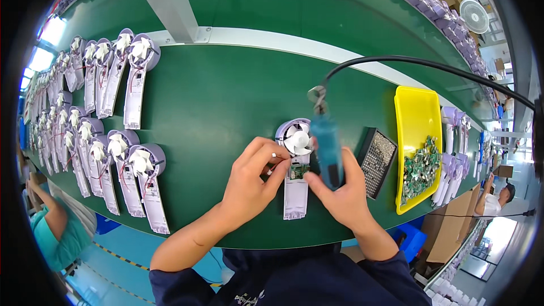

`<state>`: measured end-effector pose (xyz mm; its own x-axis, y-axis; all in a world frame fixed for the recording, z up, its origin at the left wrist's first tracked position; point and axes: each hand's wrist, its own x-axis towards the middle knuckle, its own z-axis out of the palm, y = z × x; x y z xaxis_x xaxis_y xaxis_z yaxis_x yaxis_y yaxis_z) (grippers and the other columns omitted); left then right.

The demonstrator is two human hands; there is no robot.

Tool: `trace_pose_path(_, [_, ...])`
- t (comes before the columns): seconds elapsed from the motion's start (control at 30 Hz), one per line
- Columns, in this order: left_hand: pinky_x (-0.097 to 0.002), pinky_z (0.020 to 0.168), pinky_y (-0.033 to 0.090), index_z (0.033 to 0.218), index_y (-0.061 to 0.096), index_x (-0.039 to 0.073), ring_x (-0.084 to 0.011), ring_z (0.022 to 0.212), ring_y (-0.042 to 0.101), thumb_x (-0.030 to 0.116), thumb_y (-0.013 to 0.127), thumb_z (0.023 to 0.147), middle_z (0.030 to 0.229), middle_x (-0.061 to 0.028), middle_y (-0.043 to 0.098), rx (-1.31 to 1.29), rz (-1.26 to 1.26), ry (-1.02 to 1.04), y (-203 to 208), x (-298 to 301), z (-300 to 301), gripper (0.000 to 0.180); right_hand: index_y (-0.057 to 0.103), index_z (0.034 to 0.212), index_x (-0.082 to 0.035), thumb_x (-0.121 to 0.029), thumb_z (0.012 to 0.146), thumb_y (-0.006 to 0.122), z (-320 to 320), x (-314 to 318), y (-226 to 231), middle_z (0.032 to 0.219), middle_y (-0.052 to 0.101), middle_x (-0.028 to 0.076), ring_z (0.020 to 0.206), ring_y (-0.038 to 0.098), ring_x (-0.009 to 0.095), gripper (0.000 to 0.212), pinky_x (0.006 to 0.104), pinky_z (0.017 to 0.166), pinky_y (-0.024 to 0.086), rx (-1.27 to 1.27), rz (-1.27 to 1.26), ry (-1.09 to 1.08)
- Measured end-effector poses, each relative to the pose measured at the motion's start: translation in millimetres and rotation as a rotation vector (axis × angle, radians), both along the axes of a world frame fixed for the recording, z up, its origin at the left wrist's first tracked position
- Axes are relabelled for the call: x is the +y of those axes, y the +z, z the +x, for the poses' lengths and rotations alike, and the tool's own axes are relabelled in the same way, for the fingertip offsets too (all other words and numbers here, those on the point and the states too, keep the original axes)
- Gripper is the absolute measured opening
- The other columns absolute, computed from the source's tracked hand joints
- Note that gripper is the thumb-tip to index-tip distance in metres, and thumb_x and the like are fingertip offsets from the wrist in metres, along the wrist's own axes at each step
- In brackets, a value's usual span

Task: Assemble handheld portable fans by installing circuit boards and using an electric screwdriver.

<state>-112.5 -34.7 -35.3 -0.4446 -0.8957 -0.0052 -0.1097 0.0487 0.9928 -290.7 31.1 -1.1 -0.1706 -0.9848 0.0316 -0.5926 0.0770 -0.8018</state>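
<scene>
The right hand (343, 195) is clamped round a blue screwdriver (327, 143) above the table (226, 102); whether the left hand (256, 174), beside a small fan (295, 198), grips anything, I cannot tell.

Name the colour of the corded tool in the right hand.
Teal blue: the corded tool shows in the head view, slightly blurred.

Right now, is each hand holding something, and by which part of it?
The right hand holds the blue tool by its lower part. The left hand is beside the green circuit board; its grip cannot be told.
</scene>
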Motion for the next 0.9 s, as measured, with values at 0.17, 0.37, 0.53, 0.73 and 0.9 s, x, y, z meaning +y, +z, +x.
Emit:
trace_pose_path(0.17, [-0.0261,0.062,0.053,0.096,0.061,0.001,-0.0163,0.079,0.066,-0.003,0.066,0.085,0.097,-0.0081,0.057,-0.009,-0.001,-0.01,4,-1,1,0.012,0.052,0.11,-0.003,-0.016,0.082,0.079,-1,2,-3,0.095,0.069,0.004,0.072,0.063,0.009,0.042,0.0275,0.068,0.052,-0.475,0.254,-0.185])
trace_pose_path(0.37, [-0.0267,0.065,0.055,0.097,0.062,0.001,-0.0172,0.082,0.065,-0.003,0.067,0.085,0.101,-0.0092,0.056,-0.048,-0.018,-0.074,7,-3,5,0.013,0.049,0.104,-0.002,-0.018,0.078,0.082,-1,-4,7,0.092,0.07,0.008,0.072,0.068,0.015,0.045,0.0308,0.066,0.054,-0.33,0.327,-0.127])
trace_pose_path(0.53, [-0.027,0.066,0.056,0.096,0.063,0.0,-0.0181,0.081,0.065,-0.005,0.067,0.084,0.102,-0.0094,0.057,-0.05,-0.009,-0.055,7,-2,3,0.014,0.049,0.103,-0.001,-0.017,0.079,0.081,0,-6,2,0.088,0.071,0.011,0.075,0.072,0.019,0.044,0.0315,0.065,0.055,-0.332,0.333,-0.124])
trace_pose_path(0.73, [-0.0267,0.065,0.056,0.095,0.063,0.0,-0.018,0.078,0.065,-0.005,0.068,0.083,0.1,-0.01,0.057,-0.095,0.0,0.015,7,1,-2,0.014,0.048,0.103,-0.001,-0.017,0.079,0.081,0,-10,4,0.086,0.071,0.01,0.074,0.072,0.02,0.044,0.0303,0.064,0.055,-0.356,0.359,-0.159])
trace_pose_path(0.9, [-0.0272,0.063,0.055,0.094,0.063,0.0,-0.0172,0.076,0.065,-0.006,0.068,0.082,0.097,-0.0107,0.058,-0.08,0.011,-0.006,12,-1,-2,0.014,0.048,0.104,-0.001,-0.017,0.078,0.082,-1,-11,5,0.084,0.07,0.009,0.072,0.072,0.02,0.045,0.0307,0.063,0.055,-0.31,0.36,-0.139])
